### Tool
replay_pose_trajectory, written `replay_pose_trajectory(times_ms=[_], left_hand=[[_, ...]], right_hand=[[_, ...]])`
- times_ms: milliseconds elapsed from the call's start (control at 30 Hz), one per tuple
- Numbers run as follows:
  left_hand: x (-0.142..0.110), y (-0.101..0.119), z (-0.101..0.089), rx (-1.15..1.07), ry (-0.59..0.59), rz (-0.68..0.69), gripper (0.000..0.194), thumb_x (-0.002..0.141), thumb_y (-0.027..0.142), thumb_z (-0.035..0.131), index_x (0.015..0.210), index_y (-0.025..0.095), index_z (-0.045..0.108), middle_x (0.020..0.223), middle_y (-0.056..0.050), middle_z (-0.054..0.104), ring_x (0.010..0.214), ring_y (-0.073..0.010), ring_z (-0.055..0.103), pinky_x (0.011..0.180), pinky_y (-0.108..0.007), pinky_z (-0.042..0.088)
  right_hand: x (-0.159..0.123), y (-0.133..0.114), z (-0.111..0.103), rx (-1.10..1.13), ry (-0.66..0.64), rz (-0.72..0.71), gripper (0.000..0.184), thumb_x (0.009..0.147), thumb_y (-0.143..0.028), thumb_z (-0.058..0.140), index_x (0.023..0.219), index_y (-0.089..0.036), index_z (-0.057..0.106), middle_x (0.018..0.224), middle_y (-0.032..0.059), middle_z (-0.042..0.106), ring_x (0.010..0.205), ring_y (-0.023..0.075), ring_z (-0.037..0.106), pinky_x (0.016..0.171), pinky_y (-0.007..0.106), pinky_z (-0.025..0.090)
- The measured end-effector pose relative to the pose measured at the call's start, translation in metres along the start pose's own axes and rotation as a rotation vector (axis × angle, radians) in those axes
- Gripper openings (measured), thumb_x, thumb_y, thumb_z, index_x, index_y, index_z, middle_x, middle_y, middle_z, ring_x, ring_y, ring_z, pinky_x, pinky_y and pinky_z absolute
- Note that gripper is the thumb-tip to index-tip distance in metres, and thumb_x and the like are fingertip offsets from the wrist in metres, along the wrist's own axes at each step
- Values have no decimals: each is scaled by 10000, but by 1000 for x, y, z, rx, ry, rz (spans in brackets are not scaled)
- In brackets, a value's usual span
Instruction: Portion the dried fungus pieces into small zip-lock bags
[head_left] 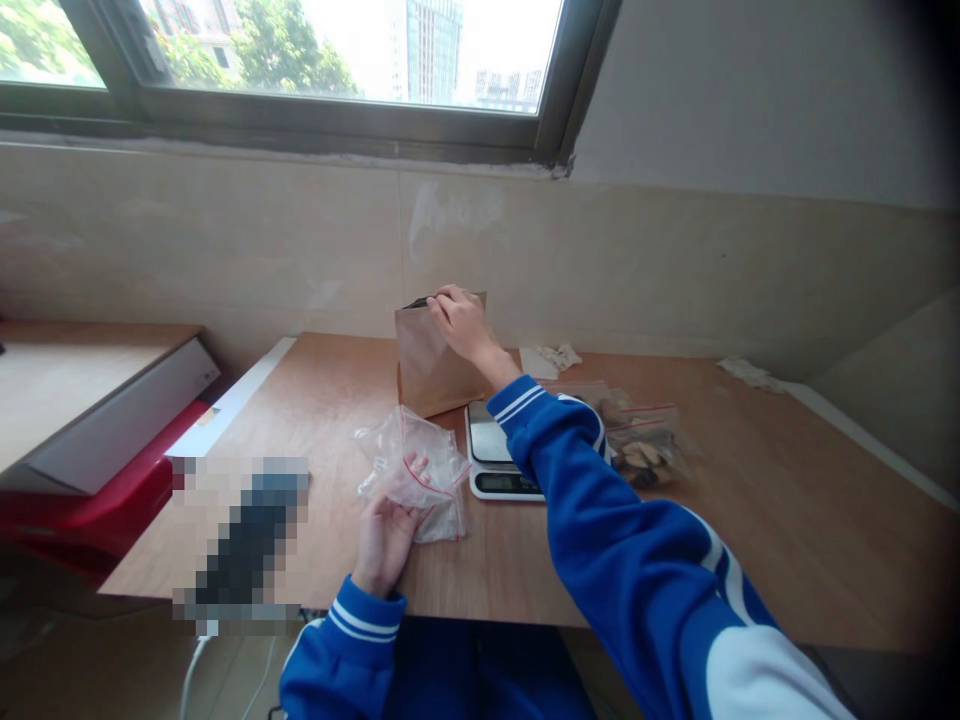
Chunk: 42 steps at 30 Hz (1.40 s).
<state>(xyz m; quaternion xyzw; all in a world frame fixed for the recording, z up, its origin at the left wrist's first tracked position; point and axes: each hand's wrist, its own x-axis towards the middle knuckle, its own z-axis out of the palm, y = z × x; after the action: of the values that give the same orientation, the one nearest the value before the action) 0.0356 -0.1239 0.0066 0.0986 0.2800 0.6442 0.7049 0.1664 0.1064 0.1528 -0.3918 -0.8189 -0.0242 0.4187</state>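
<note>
A brown kraft paper bag (pixel 431 365) stands upright near the back of the table, its dark mouth partly showing. At its top edge, my right hand (pixel 461 322) has its fingers closed on the rim. My left hand (pixel 388 525) is low and palm up, holding a clear zip bag (pixel 427 455) with a red seal line; some fingers show through the plastic. The clear bags look empty and lie crumpled, more than one overlapping. Just to their right sits a white kitchen scale (pixel 491 445), partly hidden by my right sleeve.
Zip bags with brown dried slices (pixel 645 460) lie right of the scale, behind my right arm. Crumpled tissue (pixel 559 357) rests at the back. A blurred dark object (pixel 244 540) with a white cable lies at the left edge. The wall (pixel 337 250) stands close behind.
</note>
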Motion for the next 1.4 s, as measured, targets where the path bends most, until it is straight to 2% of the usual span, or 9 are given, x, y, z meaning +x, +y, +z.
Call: replay_pose_trajectory(times_ms=[167,267,433,500,733,967,1133,1233,1400], left_hand=[[-1,0,0,14,-21,5,534,870,176,522,1401,167,465,1286,-113,625,1140,-221,608,1002,-361,471],[-2,-1,2,53,-20,8,532,863,207,538,1390,170,480,1271,-110,635,1165,-231,593,1016,-374,457],[-3,-3,8,124,-4,18,469,851,239,553,1309,140,563,1236,-125,653,1131,-252,613,986,-389,476],[-5,-2,8,169,-5,23,453,846,242,560,1284,132,585,1203,-130,669,1091,-254,633,958,-387,494],[-34,18,12,352,16,-67,419,791,175,600,1207,138,644,1206,-140,668,806,-164,693,704,-240,541],[-61,52,8,689,73,63,434,737,281,724,1138,119,688,1114,-157,702,797,-210,689,671,-261,549],[-64,55,6,706,184,162,473,735,320,724,1161,125,662,1088,-126,709,769,-151,669,690,-229,541],[-62,49,7,700,199,188,517,736,341,717,1200,131,628,1097,-120,703,788,-144,667,733,-241,542],[-60,47,3,851,162,227,558,724,398,720,1205,137,608,1091,-126,697,841,-194,663,751,-307,545]], right_hand=[[-15,-15,-15,54,62,17,366,1009,-325,304,1064,-195,642,1276,104,569,1233,234,462,1093,429,242],[-42,-40,-36,253,106,95,358,1003,-392,314,1093,-218,615,1230,84,573,1198,211,480,1072,393,297],[-106,-82,-67,603,-453,65,413,888,-504,550,1190,-224,574,1165,69,608,1026,183,580,896,308,459],[-124,-85,-69,625,-520,100,369,851,-469,615,1130,-227,615,1086,53,653,962,183,603,846,306,473],[-142,-47,-49,892,-81,611,288,800,-466,628,902,-196,625,830,45,652,693,160,595,587,279,490],[-168,-53,-12,1033,-119,883,451,705,-559,663,946,-184,595,858,39,594,701,149,560,492,238,481],[-177,-91,-9,1212,-220,974,566,787,-639,563,1184,-244,481,1184,80,553,897,174,602,569,239,519],[-187,-107,-12,1284,-293,979,683,723,-570,688,1248,-263,378,1190,76,548,830,165,628,574,251,517],[-207,-98,-4,1285,-176,969,764,589,-382,813,1201,-250,376,1073,41,553,623,107,582,540,266,500]])
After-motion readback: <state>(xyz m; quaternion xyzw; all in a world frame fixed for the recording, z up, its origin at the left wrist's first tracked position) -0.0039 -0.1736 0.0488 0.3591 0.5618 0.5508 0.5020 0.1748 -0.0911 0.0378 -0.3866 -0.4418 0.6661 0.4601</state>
